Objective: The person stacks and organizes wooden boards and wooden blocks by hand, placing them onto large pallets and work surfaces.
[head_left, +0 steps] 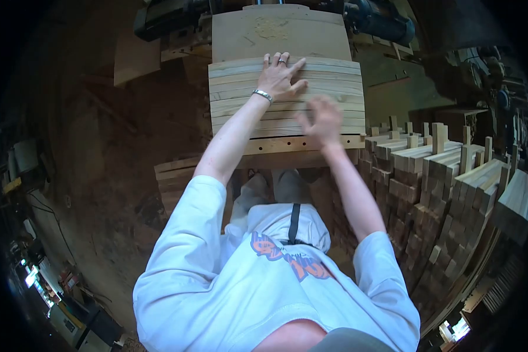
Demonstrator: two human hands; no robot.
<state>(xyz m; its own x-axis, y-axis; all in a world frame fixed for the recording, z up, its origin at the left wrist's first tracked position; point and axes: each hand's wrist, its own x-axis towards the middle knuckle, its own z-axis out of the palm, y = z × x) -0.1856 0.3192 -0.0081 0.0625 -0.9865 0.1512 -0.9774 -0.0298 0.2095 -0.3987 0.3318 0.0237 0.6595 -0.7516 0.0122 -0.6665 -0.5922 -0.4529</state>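
Several pale wood strips (234,95) lie side by side on the machine table in front of me. My left hand (280,77) rests on the far strips, palm down with its fingers spread. A ring and a metal bracelet (263,95) are on that hand and wrist. My right hand (322,122) is over the near strips on the right side. It is smeared by motion, so its fingers and any contact with the wood cannot be made out. Along the near edge runs a wooden rail (276,144) with dark holes.
Behind the strips is a flat board (305,35) with sawdust on it. A motor (381,22) sits at the back right, and a dark machine part (173,17) at the back left. Tall stacks of cut wood (446,176) stand close on my right. More boards (173,176) lie below left.
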